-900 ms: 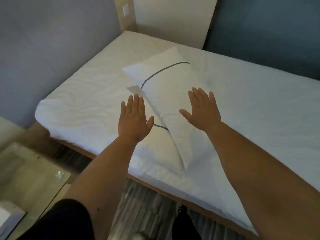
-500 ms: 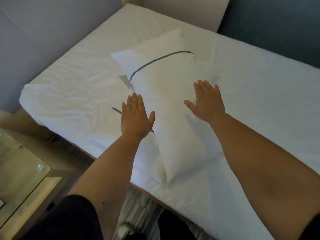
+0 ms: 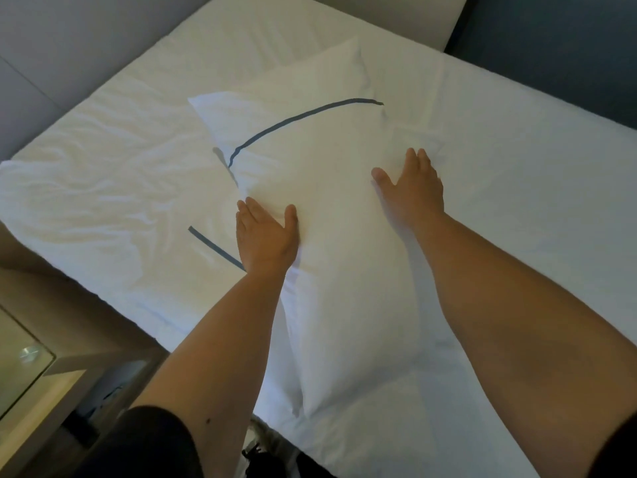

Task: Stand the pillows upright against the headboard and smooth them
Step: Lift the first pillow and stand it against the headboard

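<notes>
View from my head, looking down at the bed [image 3: 517, 174]. A white pillow [image 3: 331, 215] with a dark stripe lies flat and slantwise on the white sheet, its near end close to the bed's front edge, its far end pointing toward the pale headboard [image 3: 389, 15] but well short of it. A second pillow [image 3: 206, 257], also striped, lies flat beneath it, showing at the left. My left hand [image 3: 265, 239] is at the top pillow's left edge: the thumb presses on the upper face while the fingers tuck down along the side, a loose hold rather than a closed fist. My right hand [image 3: 412, 188] is spread, palm down, on the pillow's right edge; the fingertips sink into the fabric, and I cannot tell whether they curl under it. A glass-topped side table [image 3: 24, 367] stands at the lower left.
</notes>
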Demonstrator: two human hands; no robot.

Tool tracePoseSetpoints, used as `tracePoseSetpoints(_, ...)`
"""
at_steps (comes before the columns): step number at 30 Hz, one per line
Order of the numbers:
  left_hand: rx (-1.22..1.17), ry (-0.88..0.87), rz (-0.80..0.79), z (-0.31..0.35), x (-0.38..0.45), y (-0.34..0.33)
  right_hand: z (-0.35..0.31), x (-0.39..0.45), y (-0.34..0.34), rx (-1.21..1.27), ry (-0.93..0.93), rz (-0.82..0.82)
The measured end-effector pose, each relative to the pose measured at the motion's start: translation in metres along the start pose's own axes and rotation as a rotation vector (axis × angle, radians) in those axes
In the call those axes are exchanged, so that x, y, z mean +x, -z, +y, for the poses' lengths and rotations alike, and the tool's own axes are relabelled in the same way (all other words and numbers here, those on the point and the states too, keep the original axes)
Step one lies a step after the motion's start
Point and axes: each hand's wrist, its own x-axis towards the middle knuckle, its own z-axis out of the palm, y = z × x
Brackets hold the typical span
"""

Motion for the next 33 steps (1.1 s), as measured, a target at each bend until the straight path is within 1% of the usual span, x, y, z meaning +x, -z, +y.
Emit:
tracePoseSetpoints(2,-0.130,0.106,-0.007,0.005,0.008,-0.004,-0.003,0.012,-0.004,0.060,-0.076,-0.042)
tracePoseSetpoints(5,-0.273,0.213,-0.022,0.012,0.019,-0.010,-0.002,0.034,-0.007,0.172,-0.209,-0.134)
tracePoseSetpoints(11,-0.468,0.330,-0.029,0.017,0.035,-0.014,0.003,0.052,-0.021,0.243,-0.323,-0.186)
tracePoseSetpoints(15,-0.526,0.384,-0.065,0.015,0.045,-0.011,0.008,0.055,-0.023,0.315,-0.386,-0.190)
tracePoseSetpoints(17,-0.539,0.377,-0.072,0.013,0.046,-0.011,0.007,0.053,-0.026,0.341,-0.375,-0.195)
tracePoseSetpoints(20,-0.589,0.354,-0.049,0.011,0.046,-0.006,-0.004,0.046,-0.028,0.316,-0.328,-0.160)
tracePoseSetpoints(25,-0.684,0.249,-0.020,0.019,0.039,0.026,-0.037,0.030,-0.012,0.321,-0.247,-0.082)
tracePoseSetpoints(29,-0.720,0.243,0.020,0.013,0.034,0.065,-0.078,0.019,0.004,0.306,-0.177,-0.029)
tracePoseSetpoints(33,-0.720,0.208,0.127,-0.012,0.040,0.115,-0.134,-0.001,0.008,0.339,-0.115,0.003)
